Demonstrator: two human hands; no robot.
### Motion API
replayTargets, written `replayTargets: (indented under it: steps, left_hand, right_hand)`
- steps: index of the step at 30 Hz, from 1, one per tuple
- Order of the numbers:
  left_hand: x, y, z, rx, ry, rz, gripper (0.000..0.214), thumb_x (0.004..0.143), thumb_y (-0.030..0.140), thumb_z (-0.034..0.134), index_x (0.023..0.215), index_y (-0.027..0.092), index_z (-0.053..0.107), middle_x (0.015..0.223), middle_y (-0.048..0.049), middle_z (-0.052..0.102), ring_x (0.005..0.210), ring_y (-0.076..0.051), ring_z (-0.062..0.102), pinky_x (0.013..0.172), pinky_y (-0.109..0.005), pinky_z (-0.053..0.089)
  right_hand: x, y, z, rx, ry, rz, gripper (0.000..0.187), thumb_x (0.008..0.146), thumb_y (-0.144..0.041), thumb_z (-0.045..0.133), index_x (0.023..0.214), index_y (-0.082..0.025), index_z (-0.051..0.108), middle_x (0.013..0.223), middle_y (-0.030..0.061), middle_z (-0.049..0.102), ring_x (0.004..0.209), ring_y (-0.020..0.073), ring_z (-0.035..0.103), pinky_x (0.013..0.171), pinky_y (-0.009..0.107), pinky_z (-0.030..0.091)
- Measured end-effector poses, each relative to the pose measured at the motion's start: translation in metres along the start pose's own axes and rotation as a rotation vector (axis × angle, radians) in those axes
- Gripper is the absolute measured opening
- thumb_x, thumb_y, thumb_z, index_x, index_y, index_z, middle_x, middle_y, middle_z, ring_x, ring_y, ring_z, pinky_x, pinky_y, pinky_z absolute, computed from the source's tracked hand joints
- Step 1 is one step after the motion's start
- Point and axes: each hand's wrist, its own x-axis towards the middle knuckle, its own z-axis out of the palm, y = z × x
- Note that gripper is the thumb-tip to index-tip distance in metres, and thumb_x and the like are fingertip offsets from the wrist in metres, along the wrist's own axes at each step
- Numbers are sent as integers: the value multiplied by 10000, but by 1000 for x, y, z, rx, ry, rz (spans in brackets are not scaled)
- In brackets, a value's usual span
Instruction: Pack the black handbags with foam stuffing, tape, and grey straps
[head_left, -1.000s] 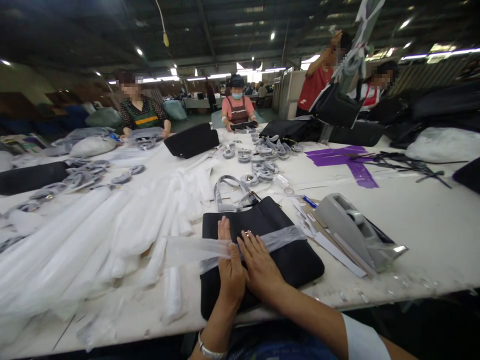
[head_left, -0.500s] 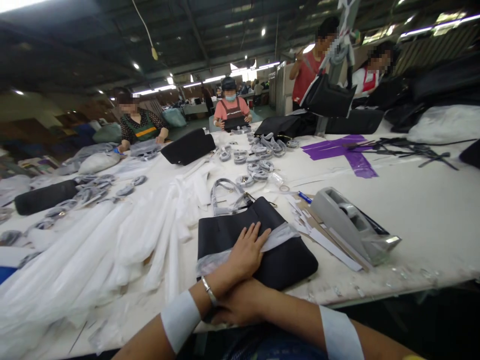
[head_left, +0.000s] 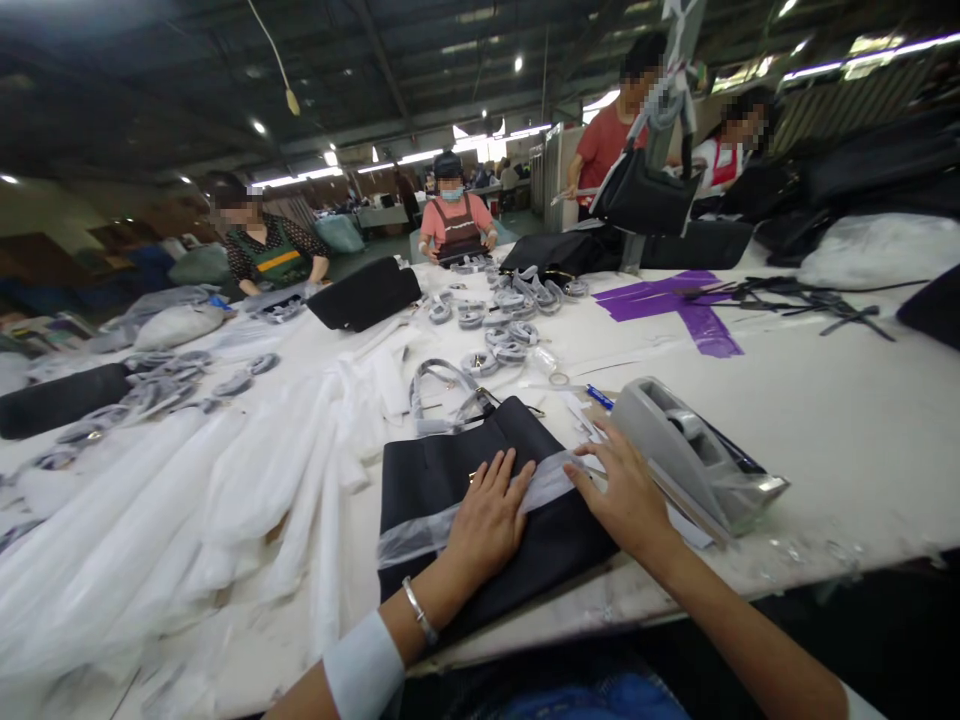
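Note:
A black handbag (head_left: 431, 475) lies flat at the near edge of the table, its grey-wrapped handle (head_left: 424, 375) pointing away from me. Across its middle runs a translucent wrapping strip (head_left: 416, 537). My left hand (head_left: 486, 512) presses flat on the bag and strip, fingers stretched out. Over the bag's right side, my right hand (head_left: 628, 492) has its fingers apart, with thumb and forefinger at the strip's right end; whether they touch it I cannot tell. Just beyond that hand stands a grey tape dispenser (head_left: 651, 435).
White wrapping sheets (head_left: 247, 480) spread over the left side. Several wrapped straps (head_left: 510, 340) lie further back, beside purple tape (head_left: 709, 325) on the tabletop. A blue marker (head_left: 598, 396) is near the dispenser. Co-workers (head_left: 456, 215) are at the far side; a black bag (head_left: 645, 190) hangs from a post.
My right hand has moved from under my left wrist, up and right to the strip's right end, its fingers now spread. My left hand stays flat on the bag.

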Motion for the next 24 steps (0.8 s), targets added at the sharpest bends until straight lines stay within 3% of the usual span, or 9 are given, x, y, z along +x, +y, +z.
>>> replayTargets:
  steps: [2,5,8,10,13,17,20,24]
  left_hand:
    - [-1,0,-2,-52,13,-7,641,905,232,501,1503,261,275,1587,-94,251,1444,-274,263,1167,-482,253]
    - [-1,-5,-9,-229,38,-5,629,916,355,520,1497,257,299,1525,-83,381,1376,-254,376,1145,-437,299]
    - [0,-21,-22,-482,23,-92,541,983,436,370,1485,238,331,1325,-56,602,1195,-204,549,1050,-360,406]
    - [2,-35,-32,-548,-13,-187,460,1011,384,277,1391,227,484,1186,-39,683,1081,-190,610,980,-325,441]
    - [6,-57,-45,-499,-146,-200,333,936,378,485,1136,203,686,1081,-49,714,975,-208,640,881,-292,458]
    - [11,-74,-55,-613,-352,-196,309,759,368,713,990,162,716,881,-36,708,799,-186,633,704,-245,449]
    - [13,-80,-59,-733,-428,-227,287,716,300,738,942,128,700,839,-34,696,779,-169,623,694,-232,447]
    - [7,-88,-64,-818,-508,-241,231,720,127,639,948,109,667,843,-38,697,768,-139,634,683,-208,466]
  right_hand:
    - [5,8,8,44,-65,-2,209,840,-421,622,787,-219,624,1401,120,503,1324,326,428,1086,525,351]
    - [3,10,16,142,-86,-37,178,869,-363,579,753,-228,585,1375,93,534,1297,281,463,1092,493,349]
    - [-2,10,18,207,-88,-42,146,894,-342,538,795,-236,553,1315,90,582,1254,260,504,1081,473,360]
    - [-3,11,18,232,-105,-27,129,903,-336,521,817,-240,532,1278,89,608,1215,251,536,1065,457,378]
    - [-4,12,17,235,-127,-5,124,907,-333,509,820,-244,508,1263,94,617,1193,252,552,1051,449,388]
    - [-5,12,17,234,-150,1,131,907,-341,495,818,-247,508,1260,99,619,1194,259,554,1041,446,394]
    - [-1,10,13,230,-159,-6,138,913,-350,486,823,-247,508,1274,97,615,1211,256,541,1052,441,379]
    - [14,5,6,200,-136,-36,129,913,-334,485,822,-245,506,1297,85,606,1240,250,515,1070,438,355]
